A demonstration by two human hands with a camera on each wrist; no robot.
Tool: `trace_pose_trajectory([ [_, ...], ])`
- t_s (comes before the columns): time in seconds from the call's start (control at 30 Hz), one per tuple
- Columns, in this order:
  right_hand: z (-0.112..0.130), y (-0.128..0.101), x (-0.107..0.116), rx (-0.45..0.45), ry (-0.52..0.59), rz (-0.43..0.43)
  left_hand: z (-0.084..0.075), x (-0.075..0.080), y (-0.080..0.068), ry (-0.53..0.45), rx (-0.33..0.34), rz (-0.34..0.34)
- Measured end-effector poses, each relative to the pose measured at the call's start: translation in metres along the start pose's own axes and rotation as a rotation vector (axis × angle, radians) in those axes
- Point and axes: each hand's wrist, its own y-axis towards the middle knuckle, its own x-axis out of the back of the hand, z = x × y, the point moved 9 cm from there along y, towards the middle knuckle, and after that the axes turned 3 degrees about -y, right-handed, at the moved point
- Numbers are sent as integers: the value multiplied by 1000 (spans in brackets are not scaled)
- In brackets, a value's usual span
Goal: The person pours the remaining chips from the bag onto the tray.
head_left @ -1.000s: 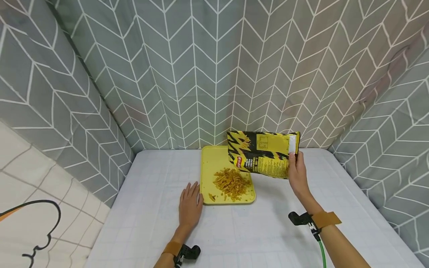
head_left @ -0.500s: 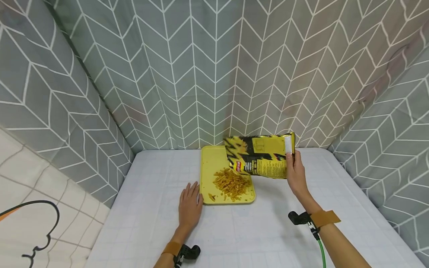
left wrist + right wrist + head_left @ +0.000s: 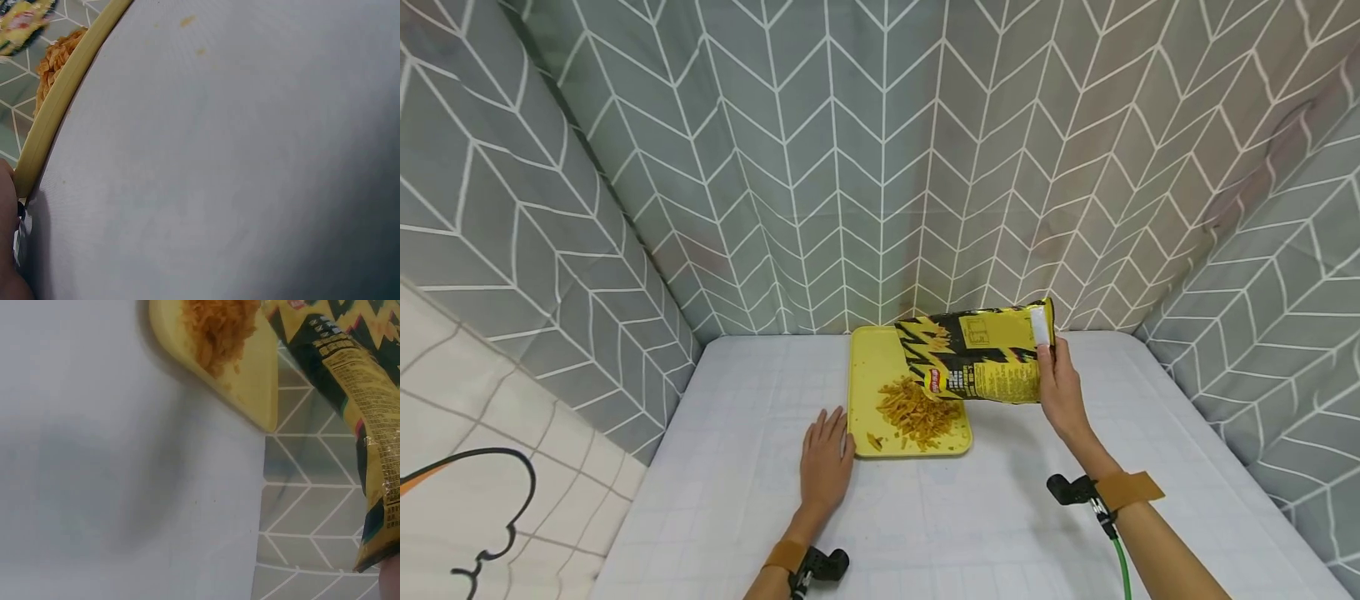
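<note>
A yellow tray lies on the white table with a heap of orange snack sticks on it. My right hand grips the sealed end of a yellow-and-black snack bag, which is tipped with its mouth down-left over the heap. The bag and heap also show in the right wrist view. My left hand rests flat on the table, its fingers against the tray's near-left edge. The tray rim crosses the left wrist view.
The white cloth-covered table is hemmed in by grey chevron-patterned curtains at the back and both sides. A few crumbs lie on the tray's near-left corner.
My right hand has lowered the bag and shifted it left, bringing its mouth closer over the heap on the tray. My left hand has stayed put.
</note>
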Motion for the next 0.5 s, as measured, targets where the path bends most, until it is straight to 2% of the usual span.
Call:
trace_pose_trajectory([
  [0.13,-4,2,3,-41,75,-35,0,0,0,0,6,11],
  [0.3,2,0,1,34,-52,-4,0,-1,0,-1,13,26],
  [0.37,3,0,2,45,-67,-8,-1,-1,-1,-5,10,26],
  [0.5,-6,-1,5,-47,48,-39,0,0,-1,-14,9,23],
])
